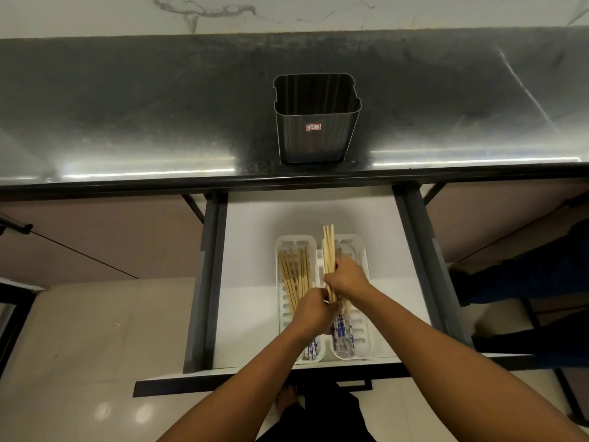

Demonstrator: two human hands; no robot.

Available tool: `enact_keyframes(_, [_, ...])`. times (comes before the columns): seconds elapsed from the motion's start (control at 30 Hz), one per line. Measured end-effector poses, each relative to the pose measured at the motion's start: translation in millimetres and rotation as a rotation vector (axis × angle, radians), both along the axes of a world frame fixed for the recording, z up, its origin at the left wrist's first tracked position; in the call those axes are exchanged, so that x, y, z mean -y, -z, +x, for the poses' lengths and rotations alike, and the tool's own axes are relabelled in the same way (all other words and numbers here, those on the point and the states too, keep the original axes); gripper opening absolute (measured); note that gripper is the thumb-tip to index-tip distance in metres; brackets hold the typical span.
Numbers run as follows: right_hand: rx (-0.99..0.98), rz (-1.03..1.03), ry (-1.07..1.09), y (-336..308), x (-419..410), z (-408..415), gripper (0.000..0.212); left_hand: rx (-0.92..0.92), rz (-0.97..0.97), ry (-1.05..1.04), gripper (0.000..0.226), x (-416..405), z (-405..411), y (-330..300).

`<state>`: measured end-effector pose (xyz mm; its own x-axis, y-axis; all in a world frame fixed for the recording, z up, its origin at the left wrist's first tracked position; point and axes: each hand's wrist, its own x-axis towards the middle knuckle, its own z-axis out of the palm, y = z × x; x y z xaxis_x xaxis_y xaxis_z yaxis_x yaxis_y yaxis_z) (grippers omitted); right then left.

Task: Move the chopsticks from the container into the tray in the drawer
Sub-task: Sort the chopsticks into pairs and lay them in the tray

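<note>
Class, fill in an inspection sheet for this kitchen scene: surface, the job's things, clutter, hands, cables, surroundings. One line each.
Surface: dark counter, glossy, above an open drawer with a white floor.
Job's things: metal container upright on the counter, looks empty; white tray with two compartments in the drawer; loose chopsticks in the left one; a held bundle over the right one.
Clutter: wrapped chopsticks at the tray's near end.
Hands: left hand and right hand both grip the bundle.
Cables: nothing seen.
Surroundings: marble wall, tiled floor.
</note>
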<state>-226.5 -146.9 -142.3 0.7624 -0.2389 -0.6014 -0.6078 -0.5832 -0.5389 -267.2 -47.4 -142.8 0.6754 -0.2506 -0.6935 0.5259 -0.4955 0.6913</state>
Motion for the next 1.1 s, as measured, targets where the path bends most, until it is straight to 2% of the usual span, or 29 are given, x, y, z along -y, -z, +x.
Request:
enact_keyframes(0.13, [-0.13, -0.027, 0.028, 6, 23, -9, 0.004, -0.11, 0.011, 0.062, 0.014, 20, -4, 2])
enact_keyframes(0.27, [-0.178, 0.001, 0.037, 18, 28, -10, 0.012, -0.119, 0.084, 0.083, 0.011, 30, -6, 10])
enact_keyframes(0.43, [-0.235, 0.044, 0.092, 31, 29, -11, 0.018, -0.024, 0.226, 0.22, 0.028, 37, -7, 17])
enact_keyframes(0.6, [-0.287, 0.046, 0.186, 36, 32, -13, 0.026, 0.047, 0.286, 0.28, 0.011, 40, -12, 22])
enact_keyframes(0.7, [-0.281, 0.056, 0.211, 36, 34, -14, 0.022, 0.048, 0.302, 0.282, 0.024, 42, -16, 21])
enact_keyframes(0.77, [-0.265, 0.059, 0.219, 33, 34, -16, 0.017, 0.078, 0.311, 0.301, 0.024, 42, -18, 18])
enact_keyframes(0.93, [-0.25, 0.073, 0.217, 22, 35, -20, 0.019, 0.109, 0.274, 0.289, 0.021, 36, -15, 14])
enact_keyframes(1.03, [-0.225, 0.132, 0.222, 17, 39, -24, 0.02, 0.032, 0.198, 0.253, 0.02, 34, -13, 14])
enact_keyframes(1.1, [-0.227, 0.159, 0.226, 15, 40, -26, 0.021, -0.075, 0.066, 0.149, 0.025, 34, -10, 13])
